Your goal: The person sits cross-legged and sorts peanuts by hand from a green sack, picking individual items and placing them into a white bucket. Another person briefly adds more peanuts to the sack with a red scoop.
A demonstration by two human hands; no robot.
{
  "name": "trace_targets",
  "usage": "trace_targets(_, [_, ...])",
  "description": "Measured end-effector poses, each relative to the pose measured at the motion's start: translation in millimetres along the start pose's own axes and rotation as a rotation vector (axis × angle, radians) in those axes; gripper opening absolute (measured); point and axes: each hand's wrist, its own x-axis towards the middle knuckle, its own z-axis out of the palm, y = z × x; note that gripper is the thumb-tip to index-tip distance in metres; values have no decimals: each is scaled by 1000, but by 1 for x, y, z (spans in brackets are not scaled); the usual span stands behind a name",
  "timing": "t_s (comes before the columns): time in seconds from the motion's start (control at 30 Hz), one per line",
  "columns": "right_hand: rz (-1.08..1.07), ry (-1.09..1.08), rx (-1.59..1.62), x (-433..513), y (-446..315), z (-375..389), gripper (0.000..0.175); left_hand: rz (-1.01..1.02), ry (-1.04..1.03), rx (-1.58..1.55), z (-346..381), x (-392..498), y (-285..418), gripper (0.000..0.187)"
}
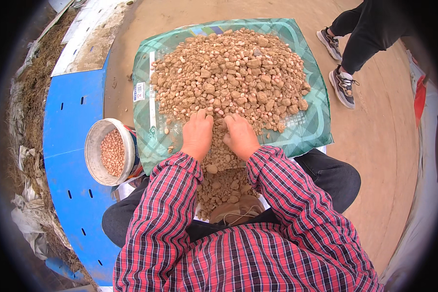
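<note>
A heap of soil clods mixed with pink peanut kernels (226, 73) lies on a green patterned woven sheet (310, 127). At the heap's near edge, my left hand (198, 133) rests with curled fingers touching the clods. Close to its right, my right hand (240, 135) has bent fingertips among the kernels and clods. Whether either hand grips a kernel is hidden by the fingers. Between my wrists, loose soil runs over the sheet's near edge onto a lower pile (222, 189). A white-rimmed bucket (91, 153) left of the sheet holds peanut kernels (112, 152).
Another person's dark-trousered legs and sneakers (342, 85) are at the upper right. Blue panels with slots (73, 109) lie along the left. My bent knees flank the sheet's near side, and a red object (419, 98) is at the far right.
</note>
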Motion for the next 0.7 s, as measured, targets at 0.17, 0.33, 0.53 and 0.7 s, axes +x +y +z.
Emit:
trace_targets(0.17, [-93,-42,-77,-4,-3,-1,24,21,-131,114,-6,3,2,12])
trace_targets(0.33, [223,-160,390,-1,6,-17,31,-69,-110,25,-2,4,-10,14])
trace_targets(0.53, [750,-98,1845,-4,28,-29,27,-54,-81,6,2,6,-13,14])
trace_targets(0.7, [687,-205,2095,0,30,-23,30,-213,-92,-347,-24,1,-24,14])
